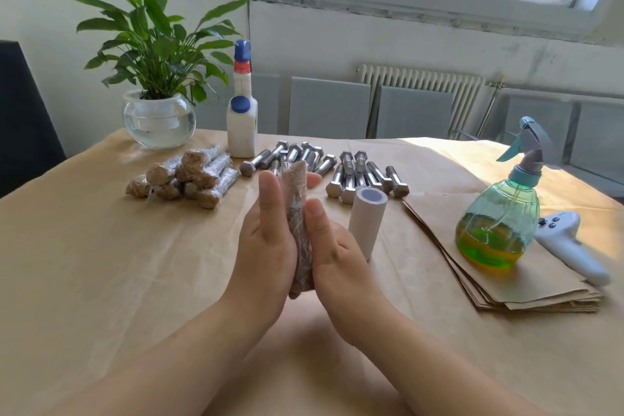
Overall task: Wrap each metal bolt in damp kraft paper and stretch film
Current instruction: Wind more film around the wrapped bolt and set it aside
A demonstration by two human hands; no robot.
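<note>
Pressing a wrapped bolt [299, 226] between two flat palms, the left hand [266, 246] and right hand [332, 246] meet above the middle of the table [101, 263], fingers straight and held together, pointing away from the person. The bundle stands nearly upright between them — brown kraft paper, crumpled and mottled, under a glossy clear skin of stretch film that catches the light; its upper end pokes out past the fingertips and its lower end shows below the heels of the palms.

Toward the far edge lies a row of bare metal bolts [354, 172], silver, hex-headed, threaded. Left of these sits a pile of finished wrapped bolts [189, 179] with the same brown-under-film look. A white roll [364, 219] stands on end just right of the right hand. Near the right edge — a stack of kraft paper sheets [489, 280], a green spray bottle [499, 223] resting on it, and a white controller [570, 246]. A white bottle with blue caps [242, 111] and a potted plant [155, 78] stand at the far left corner.
</note>
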